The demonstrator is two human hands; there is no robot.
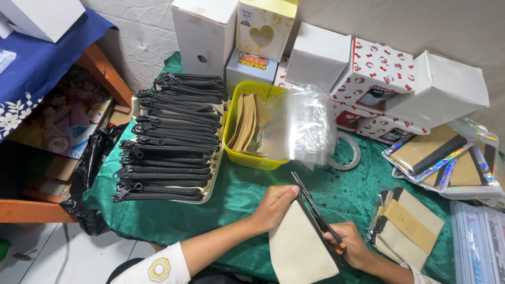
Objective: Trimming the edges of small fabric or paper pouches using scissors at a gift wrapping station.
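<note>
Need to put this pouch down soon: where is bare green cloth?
Bare cloth lies between the yellow tub, the left hand and the tape ring, and left of that hand below the zipper stack. Crowded right of the right hand: wrapped pouches.

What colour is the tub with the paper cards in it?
The tub is bright yellow, seen from the head camera.

pouch stack (pixel 171 139) left of tub (pixel 234 152); boxes (pixel 315 55) behind tub
</note>
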